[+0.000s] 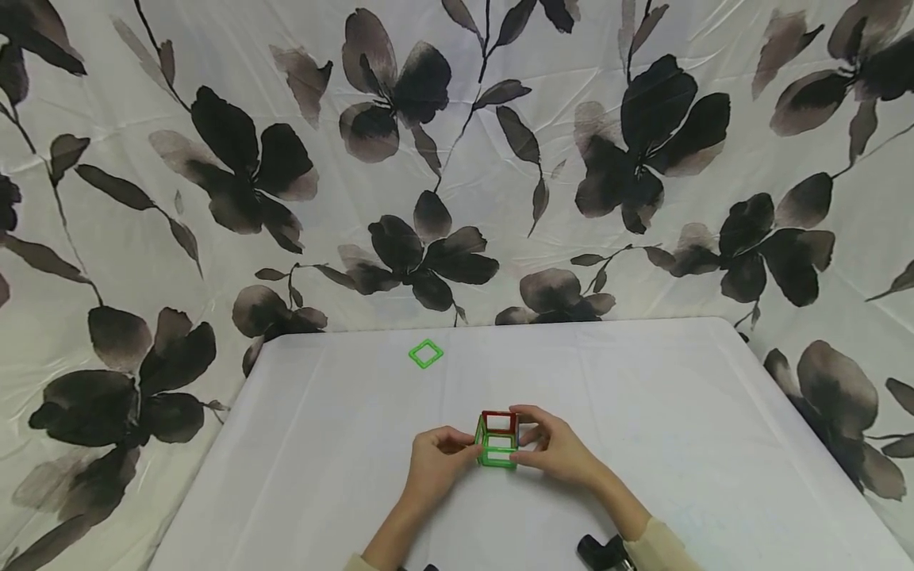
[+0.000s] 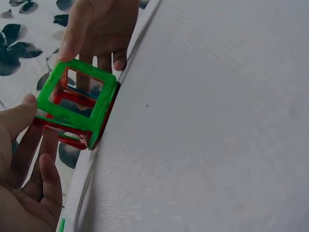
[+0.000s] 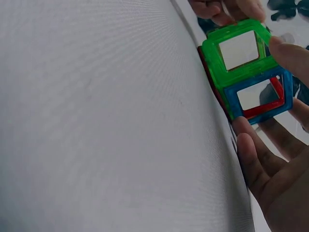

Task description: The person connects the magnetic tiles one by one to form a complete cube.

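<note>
A small cube (image 1: 497, 450) of see-through magnetic tile frames stands on the white table, its sides green, red and blue. My left hand (image 1: 437, 468) grips its left side between thumb and fingers. From the right, my right hand (image 1: 560, 454) holds the opposite side, thumb in front and fingers behind. In the left wrist view a green square tile (image 2: 100, 113) faces the camera, with red edges below. The right wrist view shows a blue tile (image 3: 235, 104) beside a green tile (image 3: 229, 76), with red visible through the opening. Fingers partly hide the cube.
A loose green square tile (image 1: 417, 346) lies flat near the table's back edge, left of centre. Behind the white table (image 1: 664, 412) hangs a floral cloth (image 1: 528, 198). A black device (image 1: 603, 553) sits at the right wrist.
</note>
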Demonstrator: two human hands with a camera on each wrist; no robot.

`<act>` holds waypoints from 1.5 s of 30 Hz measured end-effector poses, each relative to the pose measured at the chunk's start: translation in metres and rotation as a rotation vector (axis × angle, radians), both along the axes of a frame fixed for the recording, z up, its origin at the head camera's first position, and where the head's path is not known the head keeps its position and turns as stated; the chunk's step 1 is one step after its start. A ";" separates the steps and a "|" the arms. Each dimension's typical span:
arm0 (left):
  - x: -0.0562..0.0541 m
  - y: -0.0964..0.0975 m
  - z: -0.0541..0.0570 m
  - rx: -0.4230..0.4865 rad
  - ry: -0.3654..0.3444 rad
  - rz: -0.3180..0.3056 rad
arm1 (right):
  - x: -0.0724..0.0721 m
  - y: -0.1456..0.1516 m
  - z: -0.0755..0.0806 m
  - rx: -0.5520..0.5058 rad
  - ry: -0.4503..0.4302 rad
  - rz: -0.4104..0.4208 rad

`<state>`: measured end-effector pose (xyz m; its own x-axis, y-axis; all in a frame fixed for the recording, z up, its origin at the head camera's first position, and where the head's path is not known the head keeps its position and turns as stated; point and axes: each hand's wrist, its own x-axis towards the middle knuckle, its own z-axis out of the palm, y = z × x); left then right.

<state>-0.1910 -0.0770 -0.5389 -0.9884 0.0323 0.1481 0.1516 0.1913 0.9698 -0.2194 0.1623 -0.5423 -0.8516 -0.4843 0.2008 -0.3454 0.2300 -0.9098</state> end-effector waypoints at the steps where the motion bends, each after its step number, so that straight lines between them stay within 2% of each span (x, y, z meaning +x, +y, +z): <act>1: 0.000 0.000 0.000 -0.001 0.002 -0.021 | 0.000 0.000 0.000 0.001 0.002 -0.002; 6: 0.000 -0.001 -0.001 -0.004 0.006 -0.074 | 0.001 0.000 0.001 0.006 -0.001 0.000; 10: -0.001 -0.002 0.001 0.014 -0.028 -0.089 | 0.001 0.000 0.001 0.009 -0.006 -0.002; 13: 0.000 -0.001 0.015 0.021 -0.073 -0.111 | 0.002 0.000 0.002 0.010 -0.005 -0.004; 15: 0.001 0.000 0.031 0.007 -0.113 -0.107 | 0.003 0.000 0.002 0.012 -0.008 -0.004; 17: -0.005 -0.002 0.033 -0.028 -0.162 -0.103 | 0.006 -0.001 0.007 0.005 -0.009 -0.005; 20: -0.019 -0.005 0.025 -0.080 -0.258 -0.125 | 0.006 -0.001 0.007 0.010 -0.019 -0.009; 22: -0.030 -0.008 0.014 -0.087 -0.310 -0.155 | 0.006 0.000 0.006 0.010 -0.018 -0.011; 25: -0.036 -0.010 0.013 -0.076 -0.346 -0.169 | 0.004 0.001 0.001 0.007 -0.015 -0.004; 28: -0.039 -0.011 0.010 -0.116 -0.279 -0.156 | 0.004 0.001 0.001 -0.010 0.004 0.005; 34: -0.043 -0.010 0.001 -0.404 -0.016 -0.166 | 0.004 0.001 0.005 -0.039 0.025 0.006; 38: -0.044 -0.004 0.000 -0.503 0.031 -0.159 | 0.004 0.001 0.005 -0.023 0.001 0.001; 41: -0.044 0.000 -0.001 -0.538 0.057 -0.147 | 0.004 0.001 0.004 -0.007 -0.021 -0.001; 45: -0.044 0.005 -0.001 -0.562 0.125 -0.119 | 0.003 0.000 0.002 0.004 -0.020 -0.007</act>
<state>-0.2352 -0.0717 -0.5398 -0.9495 0.2488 0.1913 0.3099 0.6457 0.6979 -0.2160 0.1628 -0.5401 -0.8588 -0.4790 0.1817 -0.3254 0.2362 -0.9156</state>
